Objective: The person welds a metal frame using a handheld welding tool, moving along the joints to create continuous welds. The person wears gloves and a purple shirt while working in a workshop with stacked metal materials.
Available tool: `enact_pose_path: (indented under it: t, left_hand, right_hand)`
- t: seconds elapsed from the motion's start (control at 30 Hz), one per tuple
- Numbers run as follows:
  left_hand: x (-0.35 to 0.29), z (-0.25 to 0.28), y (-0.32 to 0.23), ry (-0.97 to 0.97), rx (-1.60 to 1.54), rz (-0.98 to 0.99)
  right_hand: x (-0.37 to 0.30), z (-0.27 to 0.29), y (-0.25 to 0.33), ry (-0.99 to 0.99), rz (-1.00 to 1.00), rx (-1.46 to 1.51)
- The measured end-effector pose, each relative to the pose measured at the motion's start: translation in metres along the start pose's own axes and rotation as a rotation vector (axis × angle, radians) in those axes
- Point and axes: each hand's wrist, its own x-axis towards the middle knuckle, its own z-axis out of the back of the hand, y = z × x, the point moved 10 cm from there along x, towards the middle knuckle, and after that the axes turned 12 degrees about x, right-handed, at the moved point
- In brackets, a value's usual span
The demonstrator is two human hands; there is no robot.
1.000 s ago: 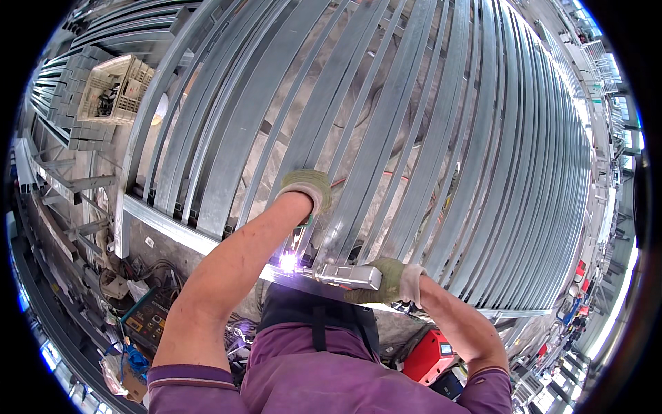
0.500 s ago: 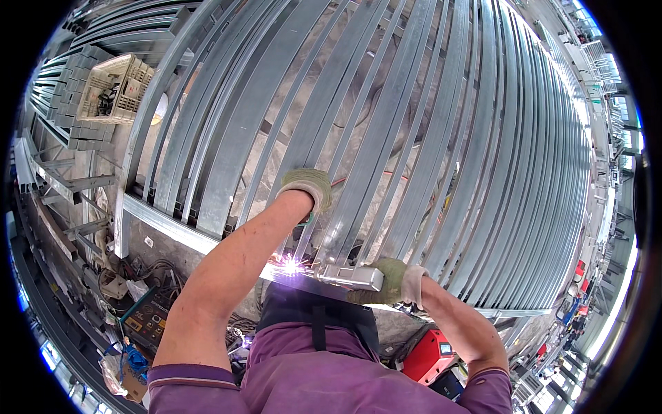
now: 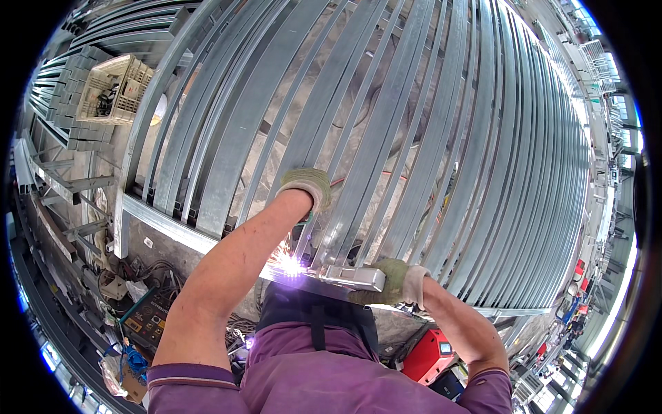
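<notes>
My right hand, in a greenish knitted glove, is closed around a silver, boxy welding torch. The torch nozzle points left at a bright white-violet arc, with sparks flying up and left beside my left forearm. The arc burns at the near edge rail of a galvanized steel frame, close to the end of a bar. My left hand, gloved alike, lies over the metal bars farther in. Its fingers are hidden, and a small green edge shows under the wrist.
A cream plastic crate with small dark parts stands at the far left. Stacked steel tubes lie beside it. A green-edged control box and cables sit at lower left. Below my right arm is a red machine.
The arc and torch have shifted very slightly to the right. Sparks now spray higher, toward my left forearm. My left hand has stayed in place.
</notes>
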Motion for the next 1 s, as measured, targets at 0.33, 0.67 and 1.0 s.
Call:
enact_pose_path:
  t: [0.33,0.67,1.0]
  left_hand:
    - [-0.007,0.005,0.000,0.001,0.003,0.008]
    - [-0.006,0.006,0.000,0.027,0.001,0.013]
    - [-0.003,-0.001,-0.001,0.071,-0.012,-0.020]
  right_hand:
    - [-0.005,0.001,-0.002,-0.008,-0.048,0.009]
    - [-0.001,0.000,-0.016,-0.031,-0.037,-0.060]
    - [-0.028,0.003,0.019,-0.098,0.034,-0.093]
